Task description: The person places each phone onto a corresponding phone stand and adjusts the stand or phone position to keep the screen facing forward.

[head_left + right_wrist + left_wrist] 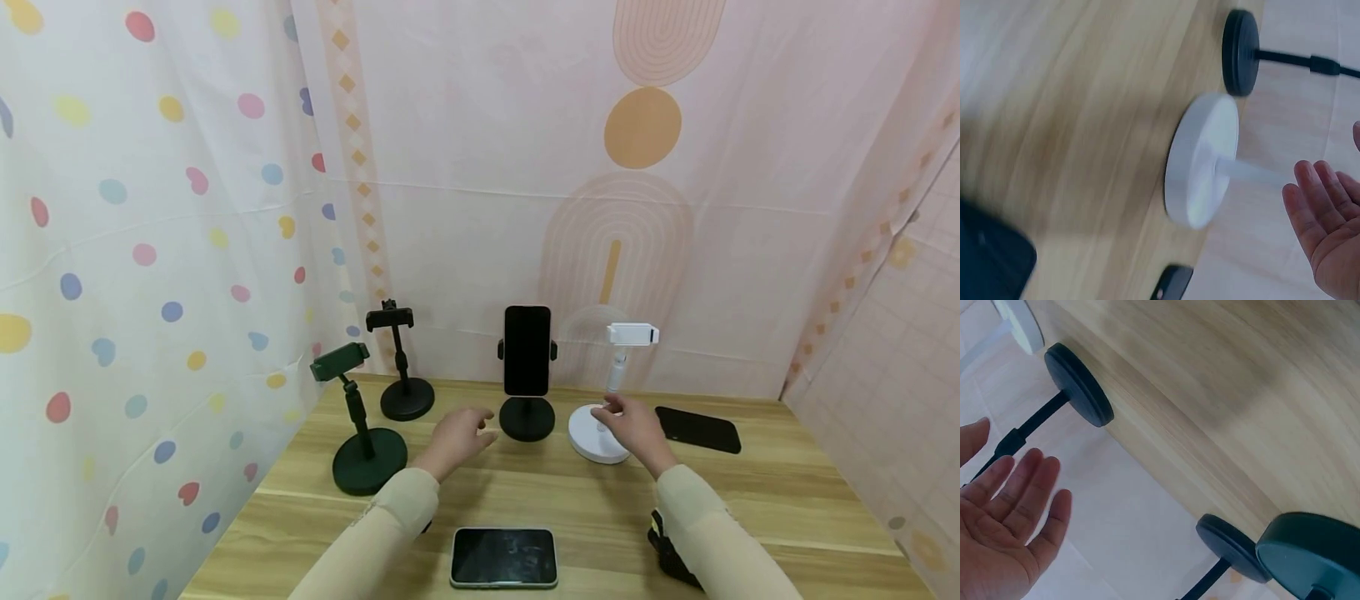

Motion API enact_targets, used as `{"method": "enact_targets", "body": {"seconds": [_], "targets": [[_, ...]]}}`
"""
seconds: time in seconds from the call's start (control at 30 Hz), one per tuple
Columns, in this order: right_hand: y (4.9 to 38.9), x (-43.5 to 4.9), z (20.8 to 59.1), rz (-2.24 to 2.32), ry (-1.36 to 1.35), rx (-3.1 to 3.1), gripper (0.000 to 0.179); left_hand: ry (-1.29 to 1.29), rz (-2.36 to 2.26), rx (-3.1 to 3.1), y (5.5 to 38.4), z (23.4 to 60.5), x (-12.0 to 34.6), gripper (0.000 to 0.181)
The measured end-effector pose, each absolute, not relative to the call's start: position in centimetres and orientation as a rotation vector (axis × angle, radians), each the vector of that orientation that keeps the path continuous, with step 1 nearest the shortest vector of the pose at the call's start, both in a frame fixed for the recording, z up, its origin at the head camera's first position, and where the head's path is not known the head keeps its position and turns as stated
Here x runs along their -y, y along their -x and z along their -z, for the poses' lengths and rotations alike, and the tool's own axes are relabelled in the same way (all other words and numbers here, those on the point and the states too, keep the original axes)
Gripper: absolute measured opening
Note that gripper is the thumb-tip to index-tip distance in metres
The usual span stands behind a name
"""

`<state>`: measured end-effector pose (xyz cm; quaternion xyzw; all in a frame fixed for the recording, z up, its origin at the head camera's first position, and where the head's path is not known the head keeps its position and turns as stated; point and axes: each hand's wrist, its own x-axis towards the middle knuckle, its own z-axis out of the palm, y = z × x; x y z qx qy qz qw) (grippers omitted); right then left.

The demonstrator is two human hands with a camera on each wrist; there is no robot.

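My left hand [459,435] hovers over the table with relaxed, slightly bent fingers and nothing in them. Just beyond it stands a black phone holder [527,419] with a dark-screened phone [527,350] upright in its clamp. My right hand [632,425] is in front of the white phone holder [597,435], hiding part of its stem; its fingers are loosely extended and hold nothing. In the right wrist view the white base [1200,162] shows apart from the fingers. The white holder's clamp [632,334] carries no phone.
To the left stand a green phone holder [369,460] and a second black phone holder [407,398], both with bare clamps. One phone [504,557] lies flat near the front, another [698,429] at the right. A patterned curtain [465,167] hangs behind the wooden table [585,517].
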<state>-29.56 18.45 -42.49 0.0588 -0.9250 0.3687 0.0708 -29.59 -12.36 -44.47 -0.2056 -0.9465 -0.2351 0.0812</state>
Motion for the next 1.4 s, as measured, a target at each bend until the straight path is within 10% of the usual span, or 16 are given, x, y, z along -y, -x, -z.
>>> {"method": "enact_targets", "body": {"seconds": [0.6,1.07,1.4], "targets": [[31.8,-22.5,35.0,-0.989,-0.120,2.648,0.101,0.442,-0.055,3.011,28.0,44.5,12.6,0.021],[33.2,-21.7,32.6,-0.535,-0.390,2.695,0.046,0.439,-0.046,3.040,27.9,45.0,13.1,0.026],[33.6,-21.7,32.6,-0.482,-0.395,2.717,0.047,0.461,-0.064,3.019,27.7,44.9,13.2,0.025]]}}
